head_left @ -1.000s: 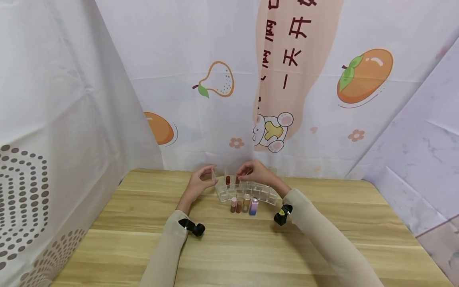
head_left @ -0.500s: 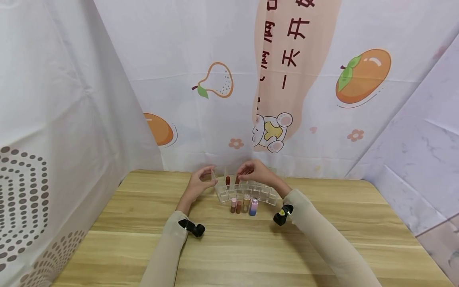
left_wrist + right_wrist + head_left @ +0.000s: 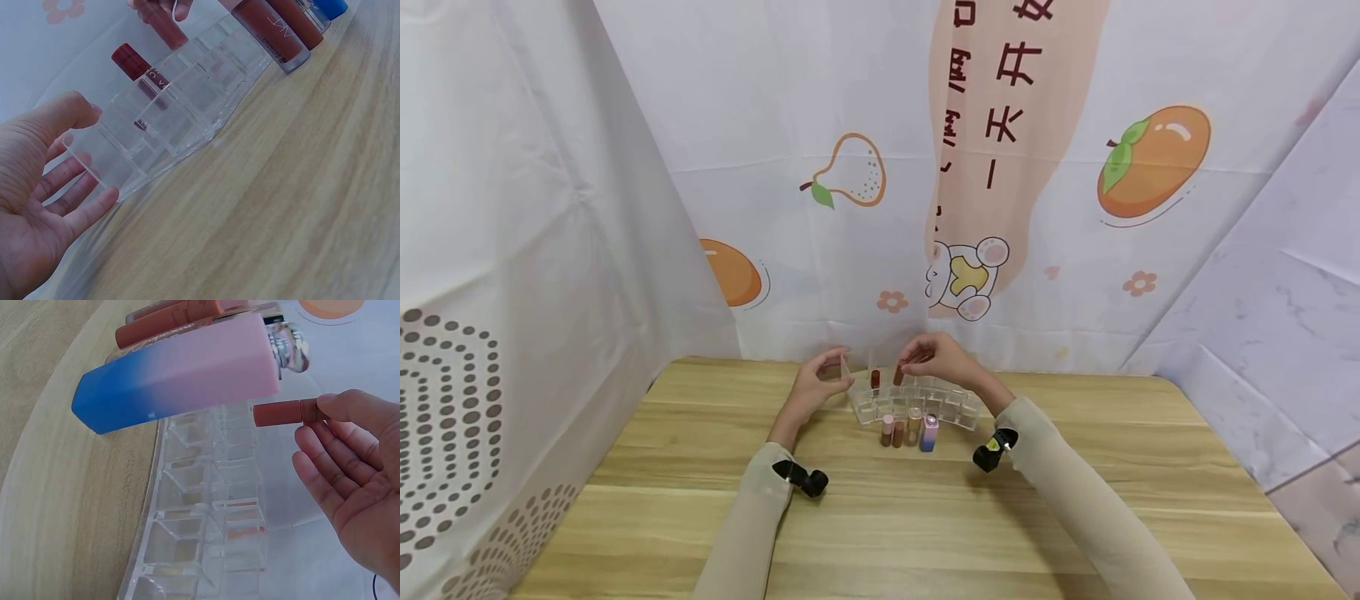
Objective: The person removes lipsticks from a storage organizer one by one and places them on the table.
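A clear acrylic lipstick organizer with stepped, curved compartments stands at the table's back. My left hand holds its left end, thumb and fingers spread along the clear side wall. One dark red lip gloss tube sits upright in a compartment near that end. Over the back row, my right hand pinches a brownish-red lip gloss tube by its upper end, lower end pointing toward the organizer. In front stand a pink-capped tube, a brown-red tube, a gold-capped tube and a pink-blue lipstick.
The wooden table reaches forward from the organizer. A white printed curtain hangs right behind the table's back edge, close to both hands. Black wrist cameras sit on the beige sleeves.
The right hand has shifted slightly, and its tube now leans more and shows more clearly over the back row. The left hand stays on the organizer. The head view has drifted a little.
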{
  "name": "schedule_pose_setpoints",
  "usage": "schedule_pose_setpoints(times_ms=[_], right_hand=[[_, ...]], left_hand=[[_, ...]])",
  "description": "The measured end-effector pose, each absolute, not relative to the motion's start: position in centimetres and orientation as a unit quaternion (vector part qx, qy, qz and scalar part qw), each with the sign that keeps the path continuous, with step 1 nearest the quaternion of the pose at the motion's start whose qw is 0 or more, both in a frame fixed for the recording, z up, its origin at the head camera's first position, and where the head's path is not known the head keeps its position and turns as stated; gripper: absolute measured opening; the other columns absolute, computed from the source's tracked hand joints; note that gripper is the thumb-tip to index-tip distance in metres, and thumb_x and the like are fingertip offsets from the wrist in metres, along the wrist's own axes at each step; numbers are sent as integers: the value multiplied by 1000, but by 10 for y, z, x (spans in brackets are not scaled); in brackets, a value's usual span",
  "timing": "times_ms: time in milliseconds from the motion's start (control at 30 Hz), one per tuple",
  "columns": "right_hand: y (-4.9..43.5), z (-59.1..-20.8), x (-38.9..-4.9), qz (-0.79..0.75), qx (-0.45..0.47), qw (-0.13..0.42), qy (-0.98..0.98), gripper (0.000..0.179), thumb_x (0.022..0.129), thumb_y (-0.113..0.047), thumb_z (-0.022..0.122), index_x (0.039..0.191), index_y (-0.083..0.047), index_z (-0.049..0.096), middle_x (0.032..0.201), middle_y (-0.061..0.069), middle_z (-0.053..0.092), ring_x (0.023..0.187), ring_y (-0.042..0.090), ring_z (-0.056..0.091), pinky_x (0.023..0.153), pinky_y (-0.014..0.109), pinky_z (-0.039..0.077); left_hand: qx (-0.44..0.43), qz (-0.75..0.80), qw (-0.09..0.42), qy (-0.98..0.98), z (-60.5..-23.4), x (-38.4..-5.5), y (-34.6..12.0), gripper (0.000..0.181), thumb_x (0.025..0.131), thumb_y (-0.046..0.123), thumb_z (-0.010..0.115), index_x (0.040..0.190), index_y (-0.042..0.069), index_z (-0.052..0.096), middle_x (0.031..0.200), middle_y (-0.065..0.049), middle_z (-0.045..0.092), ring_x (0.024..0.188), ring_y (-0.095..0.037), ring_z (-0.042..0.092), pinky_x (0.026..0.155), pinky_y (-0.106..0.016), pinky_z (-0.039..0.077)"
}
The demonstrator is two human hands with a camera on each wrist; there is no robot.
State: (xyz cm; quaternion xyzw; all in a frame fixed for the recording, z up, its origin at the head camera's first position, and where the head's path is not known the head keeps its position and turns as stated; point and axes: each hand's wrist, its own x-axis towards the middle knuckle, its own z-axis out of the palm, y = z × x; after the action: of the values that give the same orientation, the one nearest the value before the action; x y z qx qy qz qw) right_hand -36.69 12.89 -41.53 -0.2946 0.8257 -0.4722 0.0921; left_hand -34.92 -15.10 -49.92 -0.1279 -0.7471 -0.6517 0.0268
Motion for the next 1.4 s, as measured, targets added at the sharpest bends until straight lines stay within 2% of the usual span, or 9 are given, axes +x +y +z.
schedule_pose_setpoints(times_ms=[133, 233, 333, 467, 667, 833, 933, 1167, 1400], right_hand=[[131, -414, -366, -473, -292, 86, 827, 14, 90, -3, 75, 104, 1, 74, 98, 16, 75, 81, 14, 69, 73, 26, 58], [133, -414, -365, -477, -291, 85, 825, 14, 91, -4, 75, 103, 1, 74, 98, 16, 75, 82, 15, 69, 72, 23, 57], [136, -412, -363, -485, -288, 90, 821, 14, 92, -6, 75, 104, 1, 73, 100, 17, 75, 83, 16, 68, 72, 22, 56], [140, -407, -360, -491, -289, 94, 816, 15, 92, -6, 74, 106, 1, 73, 103, 19, 74, 85, 20, 69, 74, 23, 57], [149, -400, -356, -490, -298, 83, 815, 15, 93, -6, 73, 107, 1, 73, 103, 19, 74, 89, 28, 71, 75, 22, 58], [158, -393, -351, -502, -294, 77, 809, 15, 93, -7, 74, 107, 0, 73, 104, 19, 74, 90, 22, 71, 78, 24, 59], [164, -390, -347, -508, -290, 75, 807, 16, 93, -9, 74, 106, 0, 72, 106, 19, 74, 90, 19, 72, 80, 25, 60], [178, -393, -340, -533, -298, 76, 788, 17, 94, -3, 71, 109, 5, 70, 104, 25, 74, 88, 17, 74, 79, 27, 61], [188, -395, -331, -538, -289, 78, 788, 18, 94, -3, 72, 109, 6, 70, 103, 25, 73, 90, 20, 74, 81, 25, 61]], left_hand=[[-129, -651, 18, -748, -500, -350, -152, 61, 88, -5, 74, 145, -6, 51, 141, -36, 53, 133, -52, 49, 99, -38, 55], [-128, -653, 19, -747, -500, -350, -152, 62, 88, -4, 74, 145, -6, 51, 141, -35, 53, 133, -52, 50, 88, -19, 52], [-124, -656, 24, -744, -501, -350, -152, 61, 88, -3, 76, 144, -2, 53, 141, -32, 55, 133, -49, 51, 84, -12, 50], [-118, -652, 32, -748, -501, -350, -151, 58, 87, 0, 77, 142, 2, 57, 138, -27, 59, 131, -44, 55, 88, -18, 53], [-117, -648, 37, -752, -501, -349, -151, 58, 87, 0, 78, 141, 3, 59, 137, -27, 61, 129, -43, 57, 101, -40, 55], [-115, -645, 34, -755, -501, -350, -152, 58, 87, 2, 79, 141, 5, 59, 137, -26, 61, 129, -42, 57, 103, -47, 53], [-116, -643, 32, -756, -500, -349, -152, 58, 87, 2, 78, 142, 5, 58, 137, -25, 61, 130, -41, 57, 102, -44, 54], [-116, -643, 29, -756, -499, -349, -153, 59, 87, 2, 79, 142, 5, 58, 138, -24, 61, 130, -39, 57, 94, -27, 55], [-122, -653, 34, -747, -502, -351, -153, 60, 87, 1, 79, 142, 3, 57, 137, -26, 61, 129, -41, 56, 106, -53, 50]])
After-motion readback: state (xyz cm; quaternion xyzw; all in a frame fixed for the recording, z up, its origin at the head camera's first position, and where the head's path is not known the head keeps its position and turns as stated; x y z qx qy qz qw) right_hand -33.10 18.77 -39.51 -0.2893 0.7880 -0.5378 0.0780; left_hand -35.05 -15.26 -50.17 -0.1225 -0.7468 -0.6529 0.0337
